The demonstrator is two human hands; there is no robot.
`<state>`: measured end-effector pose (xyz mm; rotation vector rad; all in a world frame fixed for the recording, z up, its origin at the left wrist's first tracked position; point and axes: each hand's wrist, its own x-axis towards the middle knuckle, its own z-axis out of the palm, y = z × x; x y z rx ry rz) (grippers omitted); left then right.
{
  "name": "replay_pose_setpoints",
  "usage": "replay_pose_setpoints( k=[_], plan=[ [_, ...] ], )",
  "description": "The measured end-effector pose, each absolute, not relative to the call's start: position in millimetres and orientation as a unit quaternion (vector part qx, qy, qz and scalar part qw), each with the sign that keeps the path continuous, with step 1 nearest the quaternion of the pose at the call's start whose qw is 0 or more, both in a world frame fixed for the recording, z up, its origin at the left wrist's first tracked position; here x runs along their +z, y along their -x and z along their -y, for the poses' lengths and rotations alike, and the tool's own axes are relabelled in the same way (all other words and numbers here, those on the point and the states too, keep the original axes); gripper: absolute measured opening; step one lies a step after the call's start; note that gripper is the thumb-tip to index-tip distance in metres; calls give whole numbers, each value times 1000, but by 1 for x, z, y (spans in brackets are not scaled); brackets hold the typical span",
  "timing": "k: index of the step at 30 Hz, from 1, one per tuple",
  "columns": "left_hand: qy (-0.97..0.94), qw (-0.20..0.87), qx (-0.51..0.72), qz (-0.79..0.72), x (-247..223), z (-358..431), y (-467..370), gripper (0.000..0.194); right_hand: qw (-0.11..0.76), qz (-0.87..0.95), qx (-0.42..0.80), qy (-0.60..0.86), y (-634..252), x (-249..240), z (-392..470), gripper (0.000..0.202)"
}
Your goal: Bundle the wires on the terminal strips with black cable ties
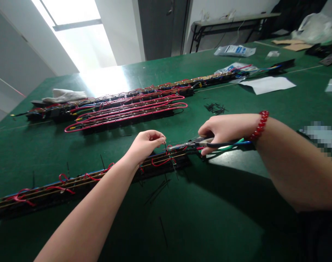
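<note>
A long black strip assembly [81,182] with brass rods, red wire loops and blue wire lies across the near part of the table. Over its right half, my left hand [146,145] pinches the thin black tail of a cable tie [166,146] between thumb and fingertips. My right hand [223,129], with a red bead bracelet at the wrist, is closed around dark-handled pliers [190,143]. The pliers' jaws point left and lie close to the tie, just above the rods; whether they touch it I cannot tell. Other cable-tie tails [102,162] stick up along the strip.
Behind lie similar wired strips [133,107], a grey-white glove [64,95] and a pile of black tie offcuts [215,108]. Loose offcuts [158,192] lie in front. White paper [266,85] and a plastic packet [235,51] are at the back right of the green table [223,225].
</note>
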<state>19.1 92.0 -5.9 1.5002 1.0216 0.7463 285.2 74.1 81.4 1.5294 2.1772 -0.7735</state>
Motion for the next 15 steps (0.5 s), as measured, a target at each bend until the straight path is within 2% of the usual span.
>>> replay_pose_setpoints(
  k=[15],
  plan=[
    [-646,541,323,-431,-2,-89,-20,15,178,-763,-273,-558,-280,79,-70,57]
  ],
)
